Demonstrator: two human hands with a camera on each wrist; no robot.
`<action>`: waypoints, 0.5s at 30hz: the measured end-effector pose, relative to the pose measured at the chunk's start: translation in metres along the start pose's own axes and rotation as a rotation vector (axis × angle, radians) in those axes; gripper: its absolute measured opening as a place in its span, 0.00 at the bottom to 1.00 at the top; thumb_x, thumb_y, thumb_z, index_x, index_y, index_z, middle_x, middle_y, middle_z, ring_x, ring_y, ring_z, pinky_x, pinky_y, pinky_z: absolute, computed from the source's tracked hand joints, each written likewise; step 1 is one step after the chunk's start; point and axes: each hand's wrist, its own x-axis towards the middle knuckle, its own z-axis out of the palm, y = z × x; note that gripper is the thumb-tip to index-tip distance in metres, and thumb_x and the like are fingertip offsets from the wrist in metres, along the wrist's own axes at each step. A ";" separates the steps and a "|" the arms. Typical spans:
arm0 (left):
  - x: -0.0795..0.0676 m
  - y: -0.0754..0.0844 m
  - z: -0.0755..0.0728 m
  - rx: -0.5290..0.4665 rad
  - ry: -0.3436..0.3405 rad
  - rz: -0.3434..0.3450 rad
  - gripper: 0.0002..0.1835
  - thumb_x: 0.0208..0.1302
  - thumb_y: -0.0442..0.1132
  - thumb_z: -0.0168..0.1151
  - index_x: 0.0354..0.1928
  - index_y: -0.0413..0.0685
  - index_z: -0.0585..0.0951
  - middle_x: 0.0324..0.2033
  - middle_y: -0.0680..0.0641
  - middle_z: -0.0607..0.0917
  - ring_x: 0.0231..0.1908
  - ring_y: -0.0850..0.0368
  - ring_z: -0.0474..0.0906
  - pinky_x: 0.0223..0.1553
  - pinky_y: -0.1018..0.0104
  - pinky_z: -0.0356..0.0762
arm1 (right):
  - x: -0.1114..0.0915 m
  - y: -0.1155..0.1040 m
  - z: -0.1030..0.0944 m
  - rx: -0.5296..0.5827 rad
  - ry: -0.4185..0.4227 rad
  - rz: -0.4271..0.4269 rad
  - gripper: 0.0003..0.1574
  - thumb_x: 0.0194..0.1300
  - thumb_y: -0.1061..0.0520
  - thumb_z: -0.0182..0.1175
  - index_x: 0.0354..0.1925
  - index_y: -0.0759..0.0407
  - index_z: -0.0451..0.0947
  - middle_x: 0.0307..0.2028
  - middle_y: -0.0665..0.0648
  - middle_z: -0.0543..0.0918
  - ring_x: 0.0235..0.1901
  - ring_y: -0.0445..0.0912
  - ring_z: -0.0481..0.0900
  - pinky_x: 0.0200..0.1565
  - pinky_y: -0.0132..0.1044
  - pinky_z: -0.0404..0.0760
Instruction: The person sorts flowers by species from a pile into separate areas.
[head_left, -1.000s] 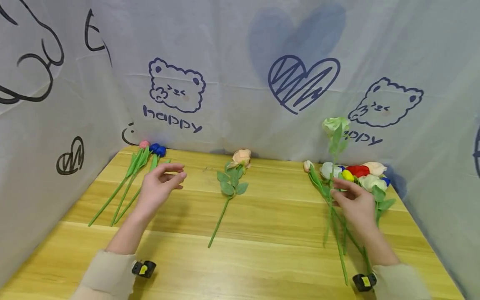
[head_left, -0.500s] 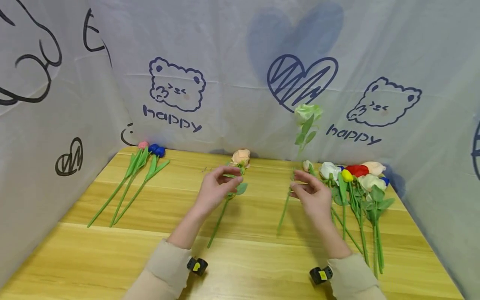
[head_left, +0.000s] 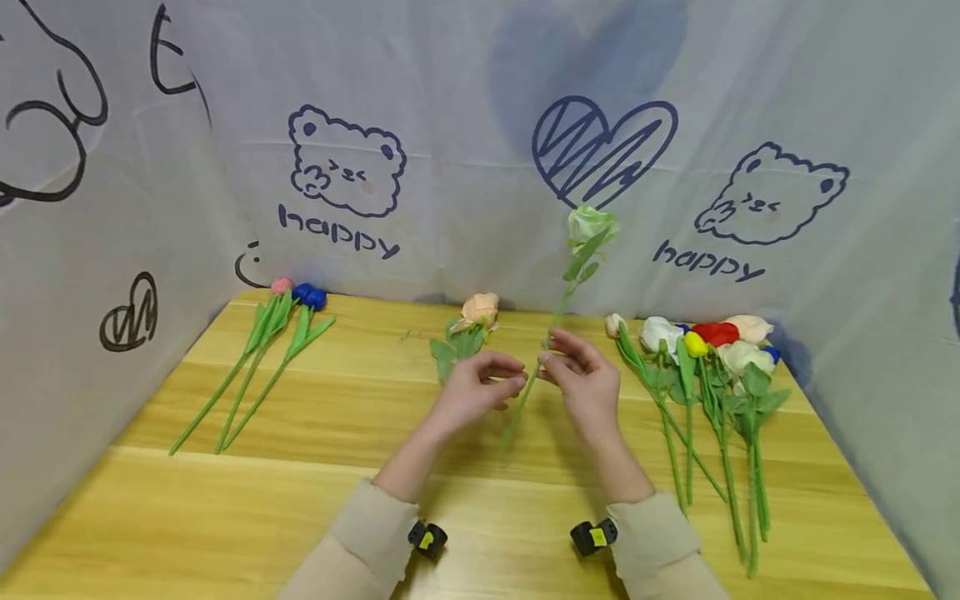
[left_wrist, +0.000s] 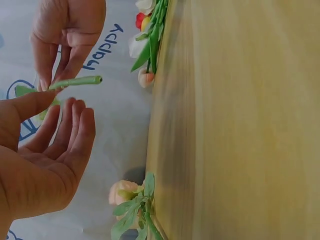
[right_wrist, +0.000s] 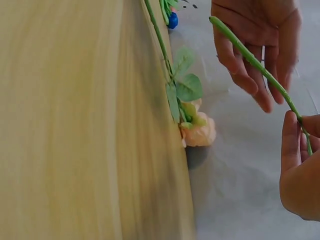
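Observation:
My right hand (head_left: 588, 383) pinches the green stem (right_wrist: 260, 66) of an artificial rose between thumb and fingers. The pale green rose (head_left: 591, 229) stands tilted above the table, its head up and slightly right. Close to the lower stem, my left hand (head_left: 480, 392) is held with fingers loosely bent and a gap between thumb and fingertips. In the left wrist view the stem's cut end (left_wrist: 92, 80) points past the left hand (left_wrist: 45, 165); whether the left thumb touches it I cannot tell. Behind the left hand lies a peach rose (head_left: 478, 310), its stem mostly covered.
Several artificial flowers lie at the right, among them a red one (head_left: 715, 334), a yellow tulip (head_left: 695, 344) and a white rose (head_left: 660, 333). A pink tulip (head_left: 282, 286) and blue tulips (head_left: 309, 296) lie at the left. A printed cloth (head_left: 465, 192) hangs behind the wooden table (head_left: 300, 508).
My right hand has carried the pale green rose leftward from the right-hand flowers to the middle. The left hand has moved right, from near the tulips to beside the stem.

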 end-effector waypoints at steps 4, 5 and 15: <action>-0.003 0.002 0.001 0.002 -0.028 -0.025 0.12 0.71 0.34 0.67 0.53 0.36 0.84 0.46 0.40 0.88 0.39 0.54 0.86 0.43 0.48 0.89 | 0.001 0.002 0.004 0.000 0.002 0.003 0.24 0.64 0.77 0.65 0.59 0.76 0.79 0.42 0.54 0.85 0.37 0.40 0.85 0.42 0.36 0.90; -0.003 0.003 0.001 0.000 -0.032 -0.028 0.12 0.71 0.33 0.67 0.52 0.37 0.85 0.45 0.40 0.88 0.39 0.55 0.86 0.43 0.47 0.89 | 0.000 0.003 0.004 -0.004 0.003 0.004 0.24 0.64 0.77 0.65 0.59 0.76 0.79 0.42 0.54 0.85 0.36 0.40 0.85 0.41 0.36 0.90; -0.003 -0.001 0.003 -0.002 -0.038 -0.031 0.10 0.70 0.31 0.67 0.50 0.36 0.85 0.42 0.39 0.87 0.37 0.55 0.86 0.37 0.51 0.90 | 0.000 0.014 0.003 -0.018 -0.014 0.004 0.24 0.64 0.77 0.65 0.59 0.77 0.79 0.43 0.59 0.86 0.36 0.40 0.86 0.41 0.35 0.90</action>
